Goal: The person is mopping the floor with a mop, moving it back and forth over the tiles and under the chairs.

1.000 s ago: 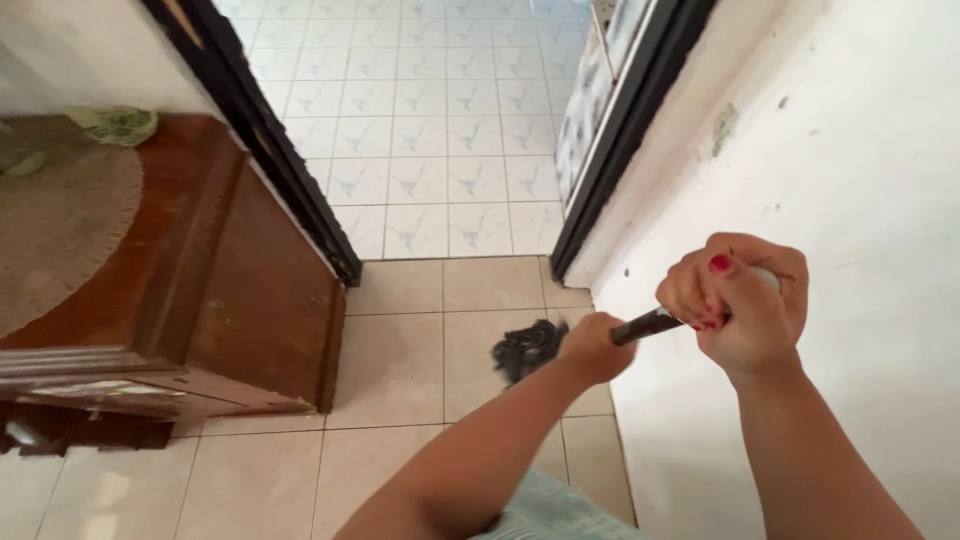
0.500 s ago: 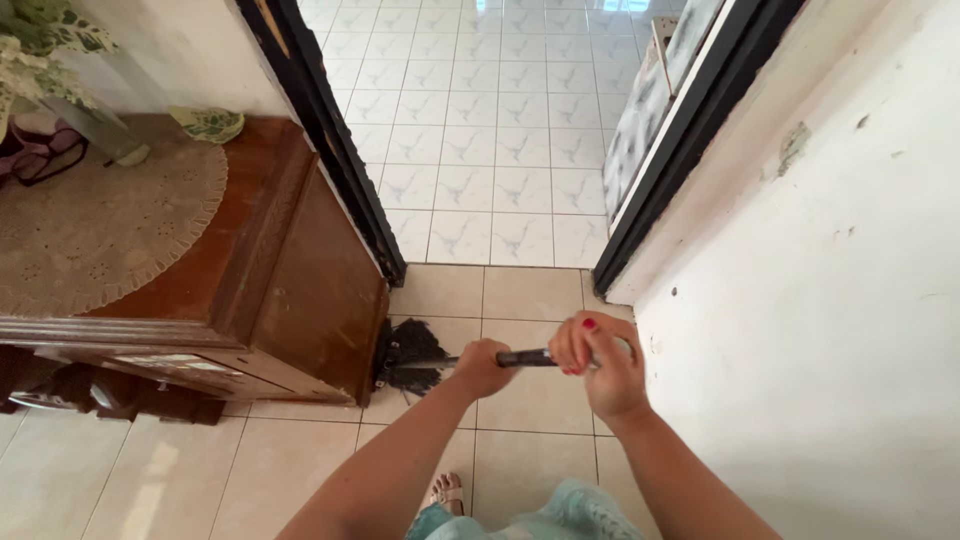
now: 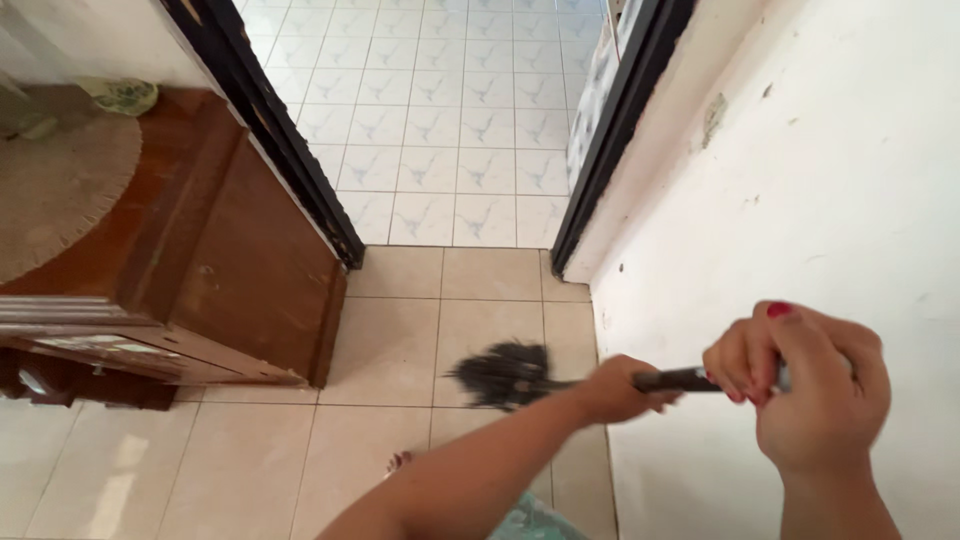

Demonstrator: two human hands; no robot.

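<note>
I hold a broom with both hands. Its dark bristle head rests on the beige floor tiles in front of a doorway. My left hand grips the dark handle lower down, closer to the bristles. Higher up, my right hand is closed round the handle's upper end, close to the white wall. The handle runs nearly level from right to left. The tips of my toes show on the floor below the bristles.
A brown wooden cabinet with a round woven mat on top stands at the left. A black door frame opens onto white patterned tiles. The white wall fills the right side.
The broom head has swept from the cabinet's base at the left toward the right, away from the cabinet. Both hands moved right and the view shifted with them.
</note>
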